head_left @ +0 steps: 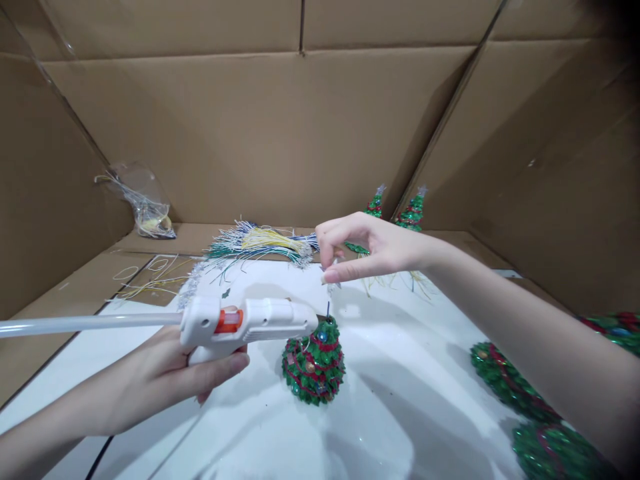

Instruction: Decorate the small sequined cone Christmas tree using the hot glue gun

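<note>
My left hand point(185, 377) is wrapped round the grip of a white hot glue gun point(270, 320) with an orange part and a long clear glue stick out of its back. Its nozzle points right, at the tip of a small green tinsel Christmas tree point(314, 367). The tree stands upright on the white table, trimmed with red garland and small baubles; a thin dark wire rises from its top. Just above that wire, my right hand point(365, 247) pinches a small silvery piece point(334, 285), partly hidden by the fingers; its exact shape is unclear.
Behind lie bundles of white, yellow, green and blue wires point(265, 243). Two star-topped trees point(411, 212) stand at the back right. More green trees point(515, 387) lie at the right. A clear bag point(150, 207) leans on the cardboard wall point(240, 133) at the left.
</note>
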Available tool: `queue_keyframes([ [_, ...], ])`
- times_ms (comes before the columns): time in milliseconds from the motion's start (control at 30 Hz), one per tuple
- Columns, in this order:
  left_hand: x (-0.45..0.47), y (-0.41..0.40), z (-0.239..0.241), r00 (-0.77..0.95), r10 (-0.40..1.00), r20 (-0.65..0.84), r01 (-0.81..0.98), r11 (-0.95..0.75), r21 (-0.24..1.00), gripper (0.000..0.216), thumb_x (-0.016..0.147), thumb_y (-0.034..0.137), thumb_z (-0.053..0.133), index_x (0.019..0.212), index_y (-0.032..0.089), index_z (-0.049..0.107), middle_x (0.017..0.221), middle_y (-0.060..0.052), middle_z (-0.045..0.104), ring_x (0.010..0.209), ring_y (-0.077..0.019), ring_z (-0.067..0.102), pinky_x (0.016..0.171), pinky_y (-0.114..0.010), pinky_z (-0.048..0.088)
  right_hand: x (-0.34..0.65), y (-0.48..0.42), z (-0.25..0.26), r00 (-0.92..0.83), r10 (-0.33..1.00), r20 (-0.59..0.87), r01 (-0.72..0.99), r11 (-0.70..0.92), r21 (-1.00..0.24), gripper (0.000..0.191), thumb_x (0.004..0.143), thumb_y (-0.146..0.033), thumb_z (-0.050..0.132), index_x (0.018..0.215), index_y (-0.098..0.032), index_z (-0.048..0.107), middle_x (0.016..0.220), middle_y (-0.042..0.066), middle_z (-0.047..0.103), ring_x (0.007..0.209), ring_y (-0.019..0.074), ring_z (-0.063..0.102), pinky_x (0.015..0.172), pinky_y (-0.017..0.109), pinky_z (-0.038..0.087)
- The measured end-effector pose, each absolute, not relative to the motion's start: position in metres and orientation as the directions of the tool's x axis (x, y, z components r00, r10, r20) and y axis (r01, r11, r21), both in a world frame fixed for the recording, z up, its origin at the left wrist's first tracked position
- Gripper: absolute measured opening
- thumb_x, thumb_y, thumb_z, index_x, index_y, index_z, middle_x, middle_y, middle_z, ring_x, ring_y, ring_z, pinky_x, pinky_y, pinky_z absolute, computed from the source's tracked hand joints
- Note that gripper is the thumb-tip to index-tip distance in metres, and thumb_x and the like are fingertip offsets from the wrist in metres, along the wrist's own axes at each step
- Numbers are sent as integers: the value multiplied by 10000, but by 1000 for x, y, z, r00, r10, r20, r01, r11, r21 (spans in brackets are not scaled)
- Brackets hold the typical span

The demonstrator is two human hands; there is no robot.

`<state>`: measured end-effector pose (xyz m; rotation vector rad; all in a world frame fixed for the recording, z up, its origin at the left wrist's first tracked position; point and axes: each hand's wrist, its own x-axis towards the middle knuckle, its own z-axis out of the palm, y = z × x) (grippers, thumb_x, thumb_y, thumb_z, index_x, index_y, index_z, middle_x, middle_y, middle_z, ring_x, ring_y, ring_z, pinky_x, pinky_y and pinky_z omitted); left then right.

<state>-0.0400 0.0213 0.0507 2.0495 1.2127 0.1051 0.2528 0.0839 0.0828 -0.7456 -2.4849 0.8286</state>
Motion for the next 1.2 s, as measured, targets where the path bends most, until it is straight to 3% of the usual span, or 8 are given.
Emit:
queue_keyframes([
  [133, -45, 27, 49, 595, 735, -325, 725, -316, 612, 407, 874, 510, 424, 652, 184, 524, 698, 33, 551, 697, -119, 540, 649, -186, 412, 253, 84, 83, -760, 609, 226, 351, 678, -646, 252, 766, -379, 672, 681, -145, 633, 658, -15, 473, 631, 92, 401, 592, 254, 312],
  [733, -55, 27, 44, 552, 748, -368, 772, -292, 565, 409, 868, 548, 418, 702, 201, 557, 716, 23, 562, 731, -129, 561, 683, -181, 430, 254, 83, 84, -755, 619, 218, 364, 670, -647, 213, 767, -332, 677, 678, -142, 639, 664, -14, 478, 629, 89, 410, 591, 253, 337],
  [1200, -56, 26, 45, 559, 767, -316, 752, -308, 583, 400, 854, 538, 435, 691, 202, 579, 758, 7, 610, 759, -147, 564, 672, -187, 435, 255, 82, 85, -757, 612, 228, 357, 680, -640, 236, 759, -360, 679, 683, -141, 634, 671, -8, 490, 636, 93, 403, 596, 259, 320],
])
